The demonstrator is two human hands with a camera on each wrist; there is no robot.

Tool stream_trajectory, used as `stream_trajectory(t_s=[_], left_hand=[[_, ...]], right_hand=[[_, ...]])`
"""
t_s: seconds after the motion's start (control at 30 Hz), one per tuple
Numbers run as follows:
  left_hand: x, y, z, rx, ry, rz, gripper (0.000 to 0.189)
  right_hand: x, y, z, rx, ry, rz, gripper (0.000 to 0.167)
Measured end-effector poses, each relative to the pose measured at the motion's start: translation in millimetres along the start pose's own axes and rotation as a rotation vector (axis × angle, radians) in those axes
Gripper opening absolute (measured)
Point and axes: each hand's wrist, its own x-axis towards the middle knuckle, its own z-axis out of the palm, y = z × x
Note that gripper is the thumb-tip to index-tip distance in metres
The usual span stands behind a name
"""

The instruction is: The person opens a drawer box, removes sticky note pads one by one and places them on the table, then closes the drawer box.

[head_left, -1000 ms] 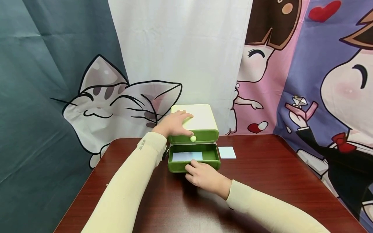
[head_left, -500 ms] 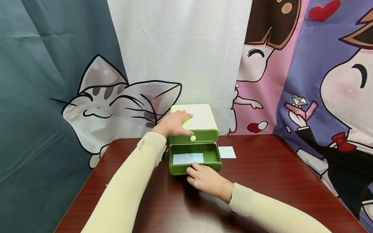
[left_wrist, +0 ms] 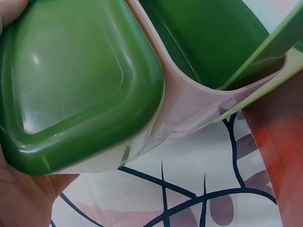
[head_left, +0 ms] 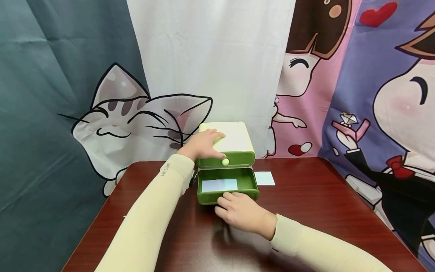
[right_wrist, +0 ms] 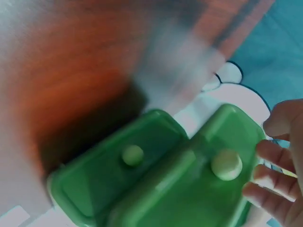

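Below the left hand (head_left: 204,145), fingers spread on the box (head_left: 236,139), the crosswise drawer (head_left: 208,198) juts toward the person; the right hand's (head_left: 242,212) fingers bend loosely by its front.

"Head view?"
"From here I find it worn high, facing forward and down past both sleeves (head_left: 142,223); the drawer box (head_left: 235,136) sits mid-frame, well off, before the backdrop (head_left: 217,64)."
"Left wrist?"
"Close in on the drawer box's front and left side, rolled sideways, table (left_wrist: 280,146) at right."
"Right wrist?"
"Near two drawer fronts (right_wrist: 97,182), tilted, partly blurred, table at upper left."
"Common ground?"
"Drawer box, table and backdrop, all three views."
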Motion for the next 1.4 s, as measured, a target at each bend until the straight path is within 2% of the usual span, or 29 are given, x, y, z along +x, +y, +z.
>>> stream_trajectory(t_s=[0.1, 0.17, 0.27, 0.33, 0.4, 0.5, 0.67, 0.83, 0.93, 1.13, 1.27, 1.4], left_hand=[[0.4, 1.2, -1.2, 0.003, -0.003, 0.003, 0.088], [0.6, 1.5, -2.2, 0.005, -0.003, 0.007, 0.088], [0.5, 0.3, -3.4, 0.011, 0.002, 0.010, 0.087], [-0.1, -0.4, -4.6, 0.010, 0.004, 0.012, 0.087], [-0.3, -1.2, -5.4, 0.007, 0.002, 0.011, 0.087], [0.1, -1.4, -5.7, 0.000, -0.004, 0.015, 0.088], [0.1, -1.9, -4.3, -0.007, 0.000, 0.023, 0.087], [0.1, -1.2, -3.9, -0.009, 0.008, 0.021, 0.087], [1.0, -0.1, -3.7, -0.009, 0.007, 0.019, 0.088], [2.5, 0.6, -1.6, -0.008, 0.012, 0.019, 0.087], [0.9, 1.5, -0.8, -0.012, 0.008, 0.015, 0.088], [-0.7, 3.3, -1.5, -0.019, 0.009, 0.015, 0.087]], right_hand=[[9.7, 12.7, -8.3, 0.046, 0.031, 0.044, 0.012], [16.3, 23.9, -13.1, 0.085, 0.014, 0.097, 0.010], [25.7, 41.2, -14.3, 0.166, -0.098, 0.196, 0.013], [30.6, 52.5, -10.2, 0.245, -0.201, 0.235, 0.015], [34.4, 62.9, -3.6, 0.328, -0.307, 0.238, 0.016], [37.1, 76.7, 7.3, 0.456, -0.403, 0.174, 0.018], [37.2, 90.4, 24.7, 0.571, -0.447, 0.086, 0.018], [35.4, 94.3, 37.9, 0.550, -0.482, 0.017, 0.013], [34.7, 94.1, 41.0, 0.503, -0.500, 0.006, 0.010], [34.1, 91.7, 44.0, 0.418, -0.543, 0.025, 0.021], [32.9, 90.6, 44.7, 0.433, -0.544, 0.026, 0.026], [30.9, 90.3, 44.1, 0.459, -0.549, 0.082, 0.019]])
